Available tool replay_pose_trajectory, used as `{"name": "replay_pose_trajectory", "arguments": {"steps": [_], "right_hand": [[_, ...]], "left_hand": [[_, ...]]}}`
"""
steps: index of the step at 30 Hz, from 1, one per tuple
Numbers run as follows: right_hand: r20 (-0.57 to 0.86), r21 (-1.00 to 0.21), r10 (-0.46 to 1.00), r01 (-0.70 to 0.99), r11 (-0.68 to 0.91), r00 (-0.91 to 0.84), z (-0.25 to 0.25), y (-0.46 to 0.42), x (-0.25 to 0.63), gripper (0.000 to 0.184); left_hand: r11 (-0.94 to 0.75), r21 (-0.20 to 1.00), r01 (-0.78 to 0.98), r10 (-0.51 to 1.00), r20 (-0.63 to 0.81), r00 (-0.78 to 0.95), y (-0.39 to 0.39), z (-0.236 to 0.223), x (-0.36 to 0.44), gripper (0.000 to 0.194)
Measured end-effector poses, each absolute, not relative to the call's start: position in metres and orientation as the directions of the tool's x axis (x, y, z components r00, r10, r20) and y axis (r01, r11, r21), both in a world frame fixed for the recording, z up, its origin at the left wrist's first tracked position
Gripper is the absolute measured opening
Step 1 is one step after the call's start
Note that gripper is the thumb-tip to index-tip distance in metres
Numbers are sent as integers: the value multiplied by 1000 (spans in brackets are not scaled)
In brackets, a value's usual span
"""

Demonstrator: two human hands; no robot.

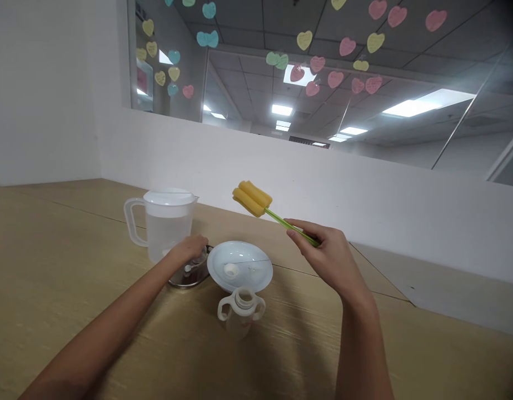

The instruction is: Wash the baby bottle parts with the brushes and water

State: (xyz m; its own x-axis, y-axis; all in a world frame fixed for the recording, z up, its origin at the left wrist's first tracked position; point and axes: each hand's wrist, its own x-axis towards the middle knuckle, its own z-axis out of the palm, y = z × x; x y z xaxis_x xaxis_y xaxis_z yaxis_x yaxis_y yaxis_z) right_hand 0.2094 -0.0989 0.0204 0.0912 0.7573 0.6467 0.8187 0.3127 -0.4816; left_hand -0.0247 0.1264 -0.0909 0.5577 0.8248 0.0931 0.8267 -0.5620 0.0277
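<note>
My right hand [329, 250] is closed round the green handle of a bottle brush [253, 198], whose yellow sponge head points up and left in the air. My left hand [192, 248] reaches over a dark round metal tray [188, 282], its fingers bent down by a small clear item that they partly hide. What those fingers hold I cannot make out. Just right of this hand is a white bowl [239, 249] with a small white ring [230, 270] and a clear piece inside. A baby bottle [239, 320] with two handles stands upright and uncapped in front of the bowl.
A clear lidded pitcher [169, 225] stands behind my left hand, its handle to the left. The wooden table [73, 266] meets a white wall [223, 166] at the back. Above it is a glass window with heart-shaped sticky notes [304, 40].
</note>
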Motion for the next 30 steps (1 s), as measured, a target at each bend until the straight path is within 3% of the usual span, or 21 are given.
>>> {"name": "replay_pose_trajectory", "arguments": {"steps": [7,12,16,21,30], "right_hand": [[646,-480,758,818,317,86,21,-100,208,34],[651,-484,753,818,312,98,21,-100,209,34],[657,-490,745,817,303,118,20,-101,210,35],[663,-482,739,823,300,118,19,-100,210,35],[671,-451,736,835,315,85,19,-96,207,33]], "left_hand": [[-515,-51,856,855,49,517,118,-85,-22,51],[-571,-58,819,808,140,573,106,-69,-13,61],[-668,-55,742,712,239,660,87,-66,10,48],[-865,-31,501,482,231,845,64,-87,46,30],[-863,-64,501,474,238,848,69,-107,80,19]]}}
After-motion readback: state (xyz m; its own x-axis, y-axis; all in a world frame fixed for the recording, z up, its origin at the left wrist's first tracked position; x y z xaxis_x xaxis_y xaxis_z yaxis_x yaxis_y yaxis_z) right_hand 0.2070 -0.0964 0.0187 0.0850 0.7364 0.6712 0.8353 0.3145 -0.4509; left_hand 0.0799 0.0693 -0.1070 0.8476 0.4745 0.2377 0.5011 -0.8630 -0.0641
